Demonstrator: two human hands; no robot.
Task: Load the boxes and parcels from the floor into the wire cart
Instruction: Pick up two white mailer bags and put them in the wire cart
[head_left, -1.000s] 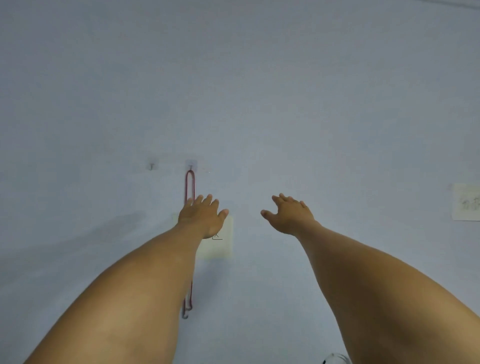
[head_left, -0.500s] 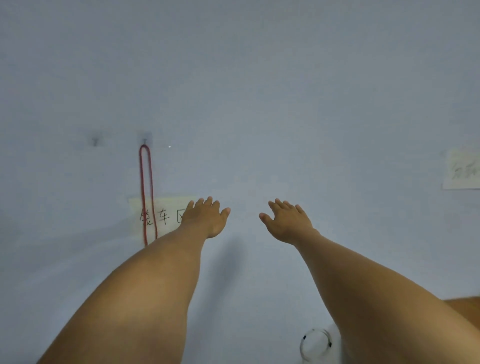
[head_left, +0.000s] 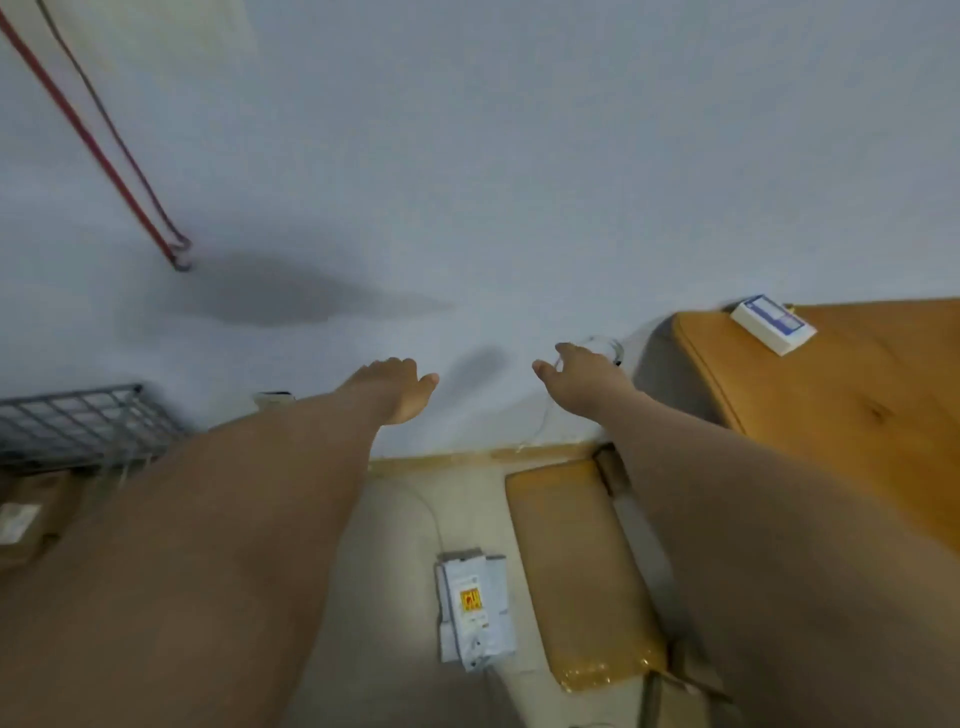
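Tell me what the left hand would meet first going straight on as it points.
Probably the pale wall; nothing shows between the left hand and it, though depth is hard to judge.

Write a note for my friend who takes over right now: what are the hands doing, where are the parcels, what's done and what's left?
Left hand: open, empty, stretched forward.
Right hand: open, empty, stretched forward.
Wire cart: at the far left of the view.
Brown box: just below the cart's mesh; I cannot tell whether it is inside.
On the floor, low in the middle: white parcel, with flat brown parcel beside it.
Done: nothing certain.
Left: pick up both floor parcels and load them into the cart.
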